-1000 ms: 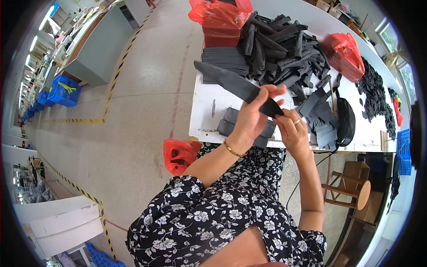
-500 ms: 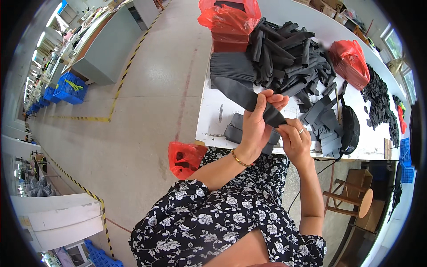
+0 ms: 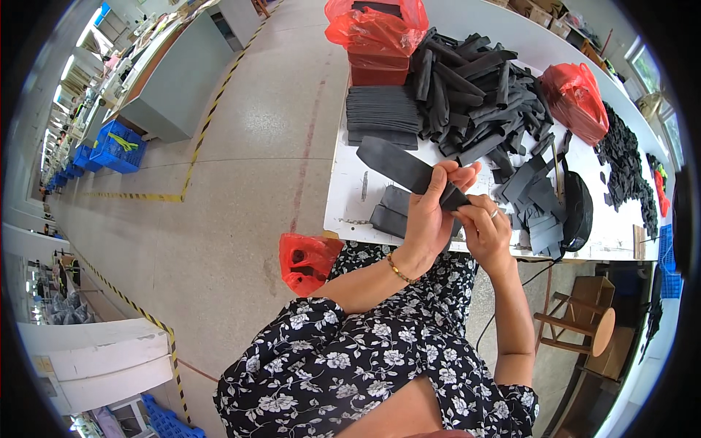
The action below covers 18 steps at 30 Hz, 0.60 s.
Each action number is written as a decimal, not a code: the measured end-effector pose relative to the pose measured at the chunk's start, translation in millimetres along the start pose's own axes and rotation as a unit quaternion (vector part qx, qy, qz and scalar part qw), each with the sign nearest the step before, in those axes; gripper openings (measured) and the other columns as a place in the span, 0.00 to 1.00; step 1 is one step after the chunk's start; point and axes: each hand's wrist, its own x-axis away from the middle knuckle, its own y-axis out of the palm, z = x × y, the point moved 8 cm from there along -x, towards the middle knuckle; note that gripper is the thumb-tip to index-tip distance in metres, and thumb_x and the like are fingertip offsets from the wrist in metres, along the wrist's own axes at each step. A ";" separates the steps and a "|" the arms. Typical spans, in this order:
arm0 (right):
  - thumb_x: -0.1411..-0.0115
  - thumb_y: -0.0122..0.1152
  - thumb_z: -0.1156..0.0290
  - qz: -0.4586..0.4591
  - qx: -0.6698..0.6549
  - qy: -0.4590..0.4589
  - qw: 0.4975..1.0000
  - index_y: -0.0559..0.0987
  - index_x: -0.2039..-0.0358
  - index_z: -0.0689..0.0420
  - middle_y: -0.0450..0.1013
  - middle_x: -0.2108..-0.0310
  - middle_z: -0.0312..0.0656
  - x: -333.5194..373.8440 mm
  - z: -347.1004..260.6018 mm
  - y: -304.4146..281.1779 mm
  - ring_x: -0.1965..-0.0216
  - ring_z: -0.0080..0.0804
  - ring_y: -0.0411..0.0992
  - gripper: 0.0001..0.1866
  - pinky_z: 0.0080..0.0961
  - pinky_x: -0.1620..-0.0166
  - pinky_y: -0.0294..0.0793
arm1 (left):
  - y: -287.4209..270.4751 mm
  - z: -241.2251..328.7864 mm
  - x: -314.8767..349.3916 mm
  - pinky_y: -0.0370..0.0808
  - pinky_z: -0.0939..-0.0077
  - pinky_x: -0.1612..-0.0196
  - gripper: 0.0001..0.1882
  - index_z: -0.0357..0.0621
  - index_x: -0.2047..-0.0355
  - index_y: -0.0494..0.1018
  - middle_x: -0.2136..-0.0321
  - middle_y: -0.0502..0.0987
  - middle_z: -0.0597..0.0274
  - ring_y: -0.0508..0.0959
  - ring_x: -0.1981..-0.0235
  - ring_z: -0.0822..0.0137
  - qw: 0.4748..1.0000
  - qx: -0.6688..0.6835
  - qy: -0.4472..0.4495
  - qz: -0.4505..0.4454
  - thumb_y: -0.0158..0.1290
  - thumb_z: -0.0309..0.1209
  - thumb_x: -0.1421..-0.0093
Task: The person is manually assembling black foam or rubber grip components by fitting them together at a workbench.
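Black strip (image 3: 394, 162), rounded at its far end, was held up over the near part of the white desk (image 3: 349, 201), slanting from upper left down to the right. The left hand (image 3: 428, 219) gripped it partway along, thumb on top and palm turned up, probably so that the free length stayed supported rather than drooping. The right hand (image 3: 488, 230) pinched its near end between thumb and fingers, which seemed to steady that end; whether the material was folded there, I could not tell.

The left forearm slanted in from the lower left, while the right one rose more steeply, elbow bent, so that both hands met in front of the body. Beneath them, dark flat pieces (image 3: 393, 201) lay within easy reach. Farther out sat a neat stack (image 3: 383, 109), its order apparently keeping it distinct from the loose heap (image 3: 467, 95) just beside it. A red bag (image 3: 376, 33) stood behind the stack.
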 end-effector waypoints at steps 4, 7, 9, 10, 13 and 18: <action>0.52 0.66 0.82 -0.006 -0.008 0.008 1.000 0.74 0.70 0.60 0.74 0.71 0.44 -0.7 0.6 1.5 0.74 0.39 0.73 0.09 0.30 0.73 0.72 | -2.4 -3.7 1.8 0.66 0.61 0.38 0.15 0.39 0.55 0.67 0.61 0.79 0.56 0.72 0.45 0.53 1.000 0.006 0.005 -0.002 0.43 0.38 0.31; 0.52 0.66 0.82 0.001 -0.004 0.006 1.000 0.75 0.70 0.61 0.74 0.71 0.44 0.0 1.2 3.2 0.74 0.40 0.74 0.09 0.30 0.72 0.72 | -5.4 -6.8 3.1 0.66 0.61 0.38 0.15 0.40 0.55 0.68 0.61 0.79 0.56 0.72 0.45 0.53 1.000 0.011 0.000 -0.004 0.43 0.39 0.31; 0.52 0.66 0.82 0.002 0.000 0.012 1.000 0.75 0.70 0.60 0.74 0.71 0.44 0.6 3.4 5.2 0.73 0.39 0.74 0.09 0.30 0.72 0.73 | -6.8 -6.6 2.2 0.66 0.61 0.39 0.15 0.40 0.55 0.68 0.61 0.79 0.56 0.72 0.45 0.54 1.000 0.010 0.004 -0.010 0.43 0.39 0.31; 0.52 0.66 0.82 0.003 0.001 0.013 1.000 0.75 0.70 0.60 0.74 0.71 0.44 0.9 4.8 6.0 0.73 0.39 0.74 0.09 0.30 0.72 0.73 | -7.2 -7.1 1.1 0.66 0.61 0.39 0.15 0.40 0.55 0.68 0.61 0.79 0.56 0.72 0.45 0.54 1.000 0.010 0.002 -0.011 0.43 0.39 0.31; 0.52 0.67 0.80 0.000 -0.006 0.108 0.994 0.76 0.68 0.61 0.75 0.71 0.45 8.0 20.4 7.7 0.73 0.41 0.75 0.10 0.29 0.69 0.74 | -10.2 -8.4 -4.4 0.67 0.63 0.40 0.16 0.40 0.53 0.68 0.56 0.78 0.51 0.73 0.46 0.55 1.000 -0.010 -0.020 0.004 0.43 0.40 0.31; 0.43 0.64 0.78 0.121 -0.342 0.369 0.856 0.74 0.71 0.61 0.69 0.52 0.37 26.2 45.7 39.8 0.54 0.22 0.68 0.06 0.23 0.52 0.71 | 5.4 9.9 -7.2 0.64 0.65 0.39 0.20 0.38 0.51 0.70 0.46 0.72 0.49 0.71 0.44 0.59 0.991 -0.117 0.041 -0.050 0.45 0.42 0.32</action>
